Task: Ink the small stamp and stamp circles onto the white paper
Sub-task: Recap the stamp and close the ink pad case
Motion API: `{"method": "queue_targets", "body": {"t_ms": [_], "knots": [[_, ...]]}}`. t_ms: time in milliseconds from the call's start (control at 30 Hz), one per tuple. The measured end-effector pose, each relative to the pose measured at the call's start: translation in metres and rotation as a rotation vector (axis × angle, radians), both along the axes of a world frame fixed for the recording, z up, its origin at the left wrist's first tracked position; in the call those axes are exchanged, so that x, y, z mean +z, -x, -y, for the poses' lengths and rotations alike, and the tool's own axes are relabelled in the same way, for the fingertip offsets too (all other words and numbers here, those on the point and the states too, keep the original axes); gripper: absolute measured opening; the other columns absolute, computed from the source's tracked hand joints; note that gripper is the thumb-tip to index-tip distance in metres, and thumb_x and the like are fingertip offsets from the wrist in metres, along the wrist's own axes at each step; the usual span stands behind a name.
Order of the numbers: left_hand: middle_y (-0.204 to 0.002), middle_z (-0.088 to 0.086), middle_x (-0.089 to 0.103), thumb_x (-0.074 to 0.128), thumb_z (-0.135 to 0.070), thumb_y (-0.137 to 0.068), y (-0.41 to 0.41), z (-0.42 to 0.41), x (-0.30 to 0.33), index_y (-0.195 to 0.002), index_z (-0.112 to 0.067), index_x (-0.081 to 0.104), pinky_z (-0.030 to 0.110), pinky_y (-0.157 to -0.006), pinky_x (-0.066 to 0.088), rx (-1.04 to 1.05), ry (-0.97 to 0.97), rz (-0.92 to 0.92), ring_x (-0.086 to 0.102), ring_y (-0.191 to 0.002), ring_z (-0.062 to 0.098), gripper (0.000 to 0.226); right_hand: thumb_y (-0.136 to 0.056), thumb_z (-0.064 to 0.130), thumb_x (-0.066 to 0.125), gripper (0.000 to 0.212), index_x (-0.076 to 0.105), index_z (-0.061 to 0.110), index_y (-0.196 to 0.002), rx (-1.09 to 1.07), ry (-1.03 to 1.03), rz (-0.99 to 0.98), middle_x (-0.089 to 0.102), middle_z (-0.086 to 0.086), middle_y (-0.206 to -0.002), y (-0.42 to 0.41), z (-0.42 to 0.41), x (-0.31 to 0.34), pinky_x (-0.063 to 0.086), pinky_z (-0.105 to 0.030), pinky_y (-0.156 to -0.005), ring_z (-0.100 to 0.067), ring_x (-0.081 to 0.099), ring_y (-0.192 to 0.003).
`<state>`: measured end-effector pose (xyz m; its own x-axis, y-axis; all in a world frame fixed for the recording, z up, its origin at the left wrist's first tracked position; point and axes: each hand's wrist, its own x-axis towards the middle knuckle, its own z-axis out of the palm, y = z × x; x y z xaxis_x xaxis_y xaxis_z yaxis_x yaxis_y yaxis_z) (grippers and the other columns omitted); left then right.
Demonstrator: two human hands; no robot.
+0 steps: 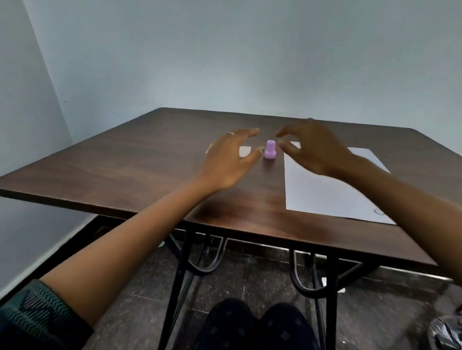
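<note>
A small purple stamp (270,150) stands upright on the brown table (139,171), between my two hands. My left hand (227,161) hovers just left of it with fingers spread, holding nothing, and covers most of a small white object (245,151) that may be the ink pad. My right hand (314,148) hangs just right of the stamp, fingers apart and curled, not touching it. The white paper (327,193) lies to the right under my right forearm. One dark stamped circle (378,211) shows near its front right corner.
A pale wall runs behind and to the left of the table. The table's front edge (218,226) is close to my knees (258,340). A bin with a black bag (454,346) stands on the floor at the lower right.
</note>
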<state>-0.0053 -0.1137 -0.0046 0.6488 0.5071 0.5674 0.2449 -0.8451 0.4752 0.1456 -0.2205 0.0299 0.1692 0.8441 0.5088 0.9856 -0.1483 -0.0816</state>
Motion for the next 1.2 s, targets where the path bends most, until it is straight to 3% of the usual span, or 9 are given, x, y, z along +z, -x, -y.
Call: {"method": "queue_targets", "body": {"t_ms": [167, 400, 467, 567, 633, 700, 767, 1000, 1200], "knots": [[-0.143, 0.010, 0.048, 0.048, -0.038, -0.092, -0.039, 0.030, 0.004, -0.142, -0.016, 0.036, 0.038, -0.105, 0.034, -0.124, -0.038, -0.144, 0.045, -0.127, 0.028, 0.055, -0.094, 0.027, 0.044, 0.041, 0.050, 0.008, -0.130, -0.048, 0.077, 0.026, 0.052, -0.014, -0.138, -0.052, 0.008, 0.000, 0.035, -0.041, -0.105, -0.033, 0.045, -0.126], [-0.154, 0.008, 0.031, 0.039, -0.034, -0.095, -0.147, -0.035, 0.047, -0.147, -0.015, 0.023, 0.045, -0.116, 0.006, -0.126, -0.241, -0.422, 0.027, -0.142, 0.021, 0.058, -0.092, 0.023, 0.044, 0.044, 0.044, 0.010, -0.134, -0.103, 0.138, 0.098, 0.046, -0.018, -0.141, -0.156, -0.061, 0.005, 0.036, -0.048, -0.101, -0.036, 0.043, -0.127], [-0.145, 0.009, 0.045, 0.038, -0.030, -0.093, -0.171, -0.055, 0.054, -0.144, -0.018, 0.029, 0.048, -0.114, 0.010, -0.186, -0.223, -0.509, 0.038, -0.135, 0.023, 0.053, -0.091, 0.023, 0.042, 0.041, 0.048, 0.010, -0.129, -0.095, 0.162, 0.077, 0.051, -0.018, -0.135, -0.176, -0.089, 0.003, 0.038, -0.048, -0.096, -0.036, 0.046, -0.122], [-0.103, 0.000, 0.059, 0.040, -0.024, -0.089, -0.196, -0.070, 0.055, -0.117, -0.025, 0.046, 0.047, -0.111, 0.018, -0.218, -0.151, -0.589, 0.052, -0.117, 0.026, 0.029, -0.088, 0.023, 0.037, 0.041, 0.054, 0.002, -0.118, -0.087, 0.210, -0.036, 0.056, -0.022, -0.127, -0.192, -0.114, 0.000, 0.042, -0.049, -0.095, -0.040, 0.050, -0.118], [-0.117, 0.003, 0.057, 0.042, -0.030, -0.089, -0.205, -0.069, 0.051, -0.118, -0.018, 0.045, 0.049, -0.116, 0.010, -0.184, -0.158, -0.633, 0.046, -0.125, 0.024, 0.032, -0.089, 0.018, 0.041, 0.040, 0.053, -0.001, -0.122, -0.087, 0.198, -0.133, 0.055, -0.024, -0.130, -0.195, -0.114, -0.002, 0.041, -0.048, -0.100, -0.039, 0.049, -0.122], [-0.142, 0.009, 0.046, 0.041, -0.036, -0.091, -0.204, -0.062, 0.050, -0.132, -0.012, 0.039, 0.050, -0.118, 0.004, -0.175, -0.169, -0.654, 0.035, -0.137, 0.024, 0.048, -0.093, 0.020, 0.044, 0.044, 0.046, 0.003, -0.133, -0.102, 0.206, -0.231, 0.047, -0.019, -0.142, -0.192, -0.104, -0.002, 0.032, -0.041, -0.108, -0.031, 0.041, -0.132], [-0.152, 0.008, 0.034, 0.040, -0.040, -0.093, -0.196, -0.047, 0.052, -0.142, -0.011, 0.029, 0.050, -0.118, -0.001, -0.183, -0.138, -0.664, 0.025, -0.143, 0.024, 0.058, -0.095, 0.022, 0.043, 0.045, 0.043, 0.007, -0.137, -0.108, 0.233, -0.311, 0.042, -0.015, -0.146, -0.183, -0.085, -0.002, 0.027, -0.038, -0.111, -0.027, 0.037, -0.136], [-0.158, 0.011, 0.017, 0.036, -0.052, -0.093, -0.159, -0.003, 0.073, -0.148, -0.008, 0.014, 0.048, -0.118, -0.005, -0.252, -0.004, -0.878, 0.011, -0.147, 0.026, 0.074, -0.095, 0.033, 0.041, 0.051, 0.035, 0.012, -0.141, -0.231, 0.397, -0.440, 0.032, -0.009, -0.153, -0.150, -0.006, 0.033, 0.021, -0.038, -0.115, -0.025, 0.028, -0.141], [-0.159, 0.013, 0.013, 0.038, -0.068, -0.084, -0.147, 0.003, 0.090, -0.148, -0.006, 0.009, 0.049, -0.115, -0.011, -0.243, -0.052, -1.012, 0.007, -0.147, 0.029, 0.094, -0.089, 0.049, 0.045, 0.070, 0.022, 0.016, -0.146, -0.304, 0.586, -0.480, 0.016, -0.007, -0.158, -0.134, 0.046, 0.045, 0.015, -0.042, -0.118, -0.026, 0.015, -0.146]]}}
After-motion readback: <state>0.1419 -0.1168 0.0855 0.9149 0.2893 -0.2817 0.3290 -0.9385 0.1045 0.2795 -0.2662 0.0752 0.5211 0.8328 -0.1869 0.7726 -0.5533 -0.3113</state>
